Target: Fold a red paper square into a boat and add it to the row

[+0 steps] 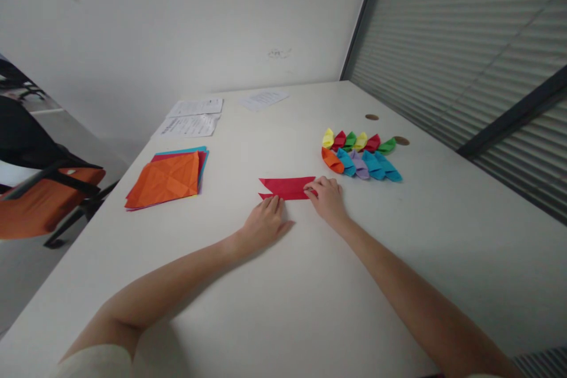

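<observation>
A folded red sheet of paper lies flat on the white table, its left end split into two pointed tips. My left hand rests palm down at the paper's near edge, fingertips touching it and the thumb stretched out on the table. At the paper's right end, my right hand has thumb and fingers drawn together in a pinch on the corner. Fingers of the right hand cover part of that end, so the fold there is hidden.
Folded paper pieces in several colours stand in two rows at the right. To the left lies a stack of coloured sheets, orange on top. Printed papers lie farther back. An orange chair stands beyond the table's left edge.
</observation>
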The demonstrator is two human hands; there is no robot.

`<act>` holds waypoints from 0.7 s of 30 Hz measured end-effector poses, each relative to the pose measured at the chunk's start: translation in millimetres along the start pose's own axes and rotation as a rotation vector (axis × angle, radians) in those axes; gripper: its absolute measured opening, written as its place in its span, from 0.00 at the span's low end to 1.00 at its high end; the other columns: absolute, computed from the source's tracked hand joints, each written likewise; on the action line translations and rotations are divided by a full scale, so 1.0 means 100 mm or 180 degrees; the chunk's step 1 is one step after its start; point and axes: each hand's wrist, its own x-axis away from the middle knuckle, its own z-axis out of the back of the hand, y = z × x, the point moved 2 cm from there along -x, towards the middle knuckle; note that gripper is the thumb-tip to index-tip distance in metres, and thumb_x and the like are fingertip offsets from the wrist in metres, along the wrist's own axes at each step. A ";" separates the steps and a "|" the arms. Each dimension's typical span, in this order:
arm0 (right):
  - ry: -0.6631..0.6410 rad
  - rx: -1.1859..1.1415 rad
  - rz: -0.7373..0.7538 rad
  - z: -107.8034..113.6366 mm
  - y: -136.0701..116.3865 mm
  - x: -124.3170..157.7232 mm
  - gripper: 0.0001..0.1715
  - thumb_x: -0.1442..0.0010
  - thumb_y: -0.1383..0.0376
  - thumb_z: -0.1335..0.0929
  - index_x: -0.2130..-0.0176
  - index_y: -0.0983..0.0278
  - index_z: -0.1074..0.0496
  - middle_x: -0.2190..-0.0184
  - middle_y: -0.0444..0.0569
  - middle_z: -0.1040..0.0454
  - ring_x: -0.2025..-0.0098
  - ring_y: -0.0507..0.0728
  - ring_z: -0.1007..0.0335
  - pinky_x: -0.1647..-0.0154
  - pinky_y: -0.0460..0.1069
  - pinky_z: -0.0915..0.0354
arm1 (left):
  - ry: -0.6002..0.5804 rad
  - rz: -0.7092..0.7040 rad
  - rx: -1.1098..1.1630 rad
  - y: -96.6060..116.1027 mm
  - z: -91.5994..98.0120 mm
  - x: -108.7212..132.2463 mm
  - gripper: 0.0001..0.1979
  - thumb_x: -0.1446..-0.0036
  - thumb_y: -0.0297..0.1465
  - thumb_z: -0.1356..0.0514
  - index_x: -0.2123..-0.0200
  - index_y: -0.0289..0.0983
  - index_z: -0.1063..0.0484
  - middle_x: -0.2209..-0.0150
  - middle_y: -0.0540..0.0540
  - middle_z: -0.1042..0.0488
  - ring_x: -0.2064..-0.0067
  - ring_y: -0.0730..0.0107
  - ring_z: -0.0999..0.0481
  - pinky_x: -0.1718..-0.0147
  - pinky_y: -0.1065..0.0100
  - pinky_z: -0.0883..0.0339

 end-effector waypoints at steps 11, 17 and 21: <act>-0.0282 -0.0269 0.1349 -0.06 0.00 -0.04 0.20 0.39 0.76 0.38 0.58 0.60 0.20 0.54 0.51 0.22 0.49 0.61 0.38 0.51 0.56 0.40 | 0.0180 -0.0148 0.0413 -0.23 0.05 -0.06 0.17 0.37 0.42 0.44 0.54 0.36 0.27 0.45 0.34 0.32 0.46 0.52 0.30 0.49 0.52 0.34; -0.0271 -0.0309 0.1248 0.02 0.02 0.01 0.16 0.42 0.71 0.34 0.57 0.62 0.20 0.54 0.50 0.21 0.49 0.62 0.36 0.49 0.58 0.42 | 0.0135 -0.0423 0.0416 -0.39 0.02 -0.06 0.17 0.36 0.39 0.45 0.50 0.37 0.28 0.44 0.36 0.30 0.45 0.54 0.30 0.49 0.53 0.35; -0.0299 -0.0313 0.1354 0.04 0.06 0.00 0.15 0.41 0.70 0.34 0.56 0.61 0.21 0.54 0.49 0.21 0.49 0.61 0.35 0.48 0.58 0.44 | 0.0091 -0.0506 0.0337 -0.40 0.04 -0.05 0.18 0.36 0.40 0.47 0.48 0.37 0.30 0.43 0.37 0.31 0.44 0.54 0.29 0.48 0.53 0.35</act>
